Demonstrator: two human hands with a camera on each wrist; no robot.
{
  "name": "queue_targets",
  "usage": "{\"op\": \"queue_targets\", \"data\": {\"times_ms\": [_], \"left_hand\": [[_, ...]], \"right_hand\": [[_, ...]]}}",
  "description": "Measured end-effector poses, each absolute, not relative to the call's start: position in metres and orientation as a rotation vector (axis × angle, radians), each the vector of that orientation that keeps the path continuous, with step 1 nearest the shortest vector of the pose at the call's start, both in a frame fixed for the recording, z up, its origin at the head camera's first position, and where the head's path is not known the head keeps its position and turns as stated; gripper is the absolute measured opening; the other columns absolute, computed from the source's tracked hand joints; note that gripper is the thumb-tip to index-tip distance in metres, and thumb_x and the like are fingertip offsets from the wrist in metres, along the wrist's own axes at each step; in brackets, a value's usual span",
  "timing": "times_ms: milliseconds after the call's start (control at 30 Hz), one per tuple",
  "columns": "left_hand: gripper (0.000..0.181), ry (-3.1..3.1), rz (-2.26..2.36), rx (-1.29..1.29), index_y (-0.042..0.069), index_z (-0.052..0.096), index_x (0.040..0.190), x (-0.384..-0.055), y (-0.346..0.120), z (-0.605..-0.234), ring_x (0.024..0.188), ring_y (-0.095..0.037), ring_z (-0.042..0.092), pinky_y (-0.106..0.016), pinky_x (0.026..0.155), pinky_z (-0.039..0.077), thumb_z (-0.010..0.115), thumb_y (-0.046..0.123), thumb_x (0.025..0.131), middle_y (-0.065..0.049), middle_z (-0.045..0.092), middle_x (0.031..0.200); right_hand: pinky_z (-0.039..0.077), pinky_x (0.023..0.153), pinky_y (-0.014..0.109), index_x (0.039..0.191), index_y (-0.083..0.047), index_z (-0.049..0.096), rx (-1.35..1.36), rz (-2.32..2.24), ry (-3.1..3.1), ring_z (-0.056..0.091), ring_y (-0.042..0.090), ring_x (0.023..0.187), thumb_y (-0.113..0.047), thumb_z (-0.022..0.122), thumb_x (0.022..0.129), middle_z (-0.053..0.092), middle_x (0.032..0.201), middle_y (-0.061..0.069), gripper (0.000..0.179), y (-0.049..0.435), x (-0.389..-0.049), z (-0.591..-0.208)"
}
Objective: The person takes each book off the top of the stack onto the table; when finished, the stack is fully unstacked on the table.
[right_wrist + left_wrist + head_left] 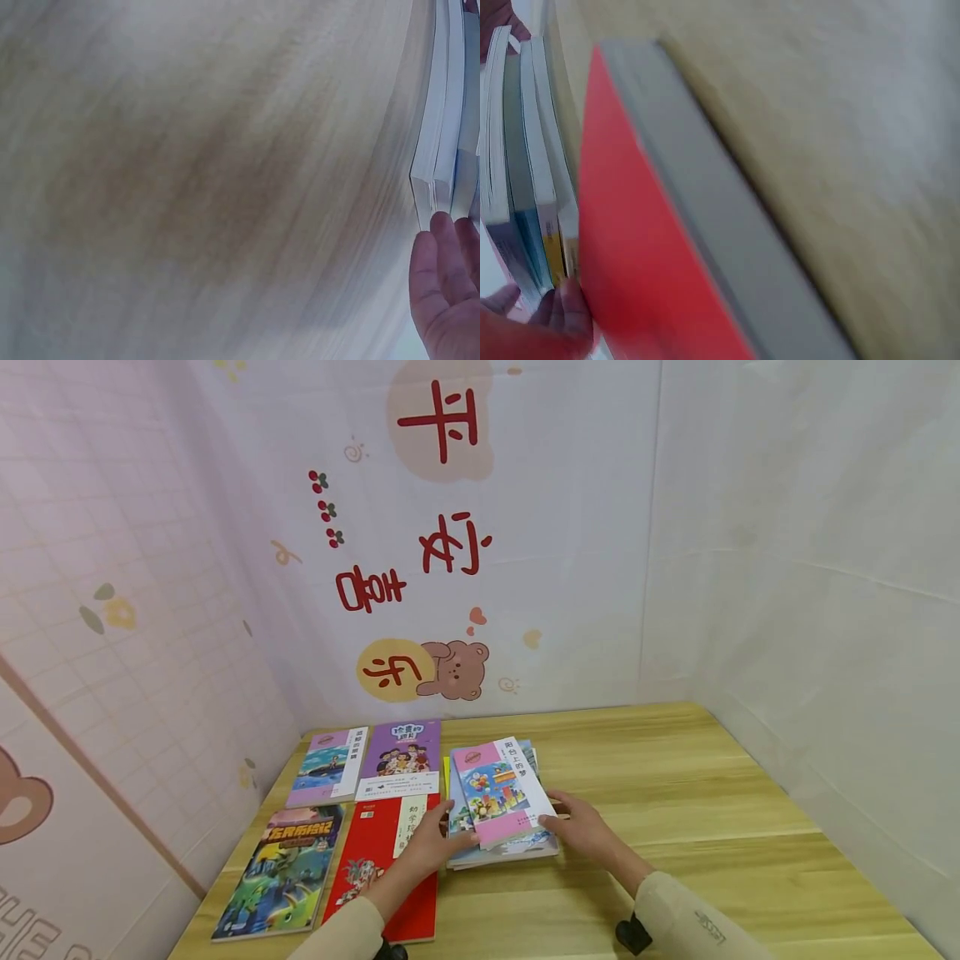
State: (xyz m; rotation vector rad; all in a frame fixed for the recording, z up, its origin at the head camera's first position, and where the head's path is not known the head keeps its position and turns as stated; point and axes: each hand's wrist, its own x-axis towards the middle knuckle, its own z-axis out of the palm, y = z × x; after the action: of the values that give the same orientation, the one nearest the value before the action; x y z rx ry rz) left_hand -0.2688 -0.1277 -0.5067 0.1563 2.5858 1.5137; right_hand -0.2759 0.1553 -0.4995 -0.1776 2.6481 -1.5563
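A stack of several books [504, 852] lies near the middle of the table. Its top book [501, 792], pink and white with a colourful city picture, sits slightly turned on the others. My left hand [432, 843] is at the stack's lower left corner; in the left wrist view its fingers [570, 307] touch the lower books' edges. On the opposite side, my right hand [585, 831] has its fingers along the stack's right edge and its thumb near the top book's corner. Loosely extended fingers [425, 274] reach the page edges in the right wrist view.
Left of the stack lie a red book [375, 868], a purple book [401, 756], a pink-and-white book with a sea picture [326, 768] and a green comic-style book [281, 877]. Printed white cloth [570, 568] stands behind the wooden table [675, 777] and at its sides.
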Motion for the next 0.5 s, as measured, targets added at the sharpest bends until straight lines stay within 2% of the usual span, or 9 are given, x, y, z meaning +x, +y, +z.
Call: {"op": "queue_targets", "data": {"times_ms": [200, 400, 500], "left_hand": [[0.091, 2.434, 1.584, 0.22, 0.001, 0.029, 0.154, -0.267, -0.142, -0.507, 0.114, -0.03, 0.048, -0.042, 0.094, 0.051, 0.082, 0.024, 0.083, -0.016, 0.046, 0.138], [0.092, 2.394, 1.583, 0.255, 0.004, 0.028, 0.155, -0.268, -0.148, -0.512, 0.115, -0.029, 0.047, -0.041, 0.096, 0.049, 0.082, 0.023, 0.083, -0.014, 0.045, 0.14], [0.093, 2.391, 1.585, 0.256, 0.004, 0.028, 0.155, -0.269, -0.147, -0.514, 0.117, -0.03, 0.046, -0.044, 0.099, 0.047, 0.082, 0.023, 0.083, -0.015, 0.045, 0.14]], "right_hand": [[0.054, 0.088, 0.047, 0.137, 0.003, 0.054, -0.162, -1.584, 2.659, 0.064, 0.033, 0.106, -0.013, 0.072, 0.091, 0.066, 0.118, 0.018, 0.053, 0.155, -0.278, -0.497], [0.056, 0.082, 0.041, 0.137, 0.004, 0.054, -0.108, -1.582, 2.665, 0.065, 0.03, 0.103, -0.01, 0.073, 0.089, 0.068, 0.112, 0.015, 0.053, 0.155, -0.279, -0.493], [0.056, 0.078, 0.038, 0.136, 0.006, 0.054, -0.096, -1.583, 2.671, 0.065, 0.029, 0.101, -0.008, 0.074, 0.088, 0.069, 0.108, 0.015, 0.053, 0.156, -0.28, -0.492]]}}
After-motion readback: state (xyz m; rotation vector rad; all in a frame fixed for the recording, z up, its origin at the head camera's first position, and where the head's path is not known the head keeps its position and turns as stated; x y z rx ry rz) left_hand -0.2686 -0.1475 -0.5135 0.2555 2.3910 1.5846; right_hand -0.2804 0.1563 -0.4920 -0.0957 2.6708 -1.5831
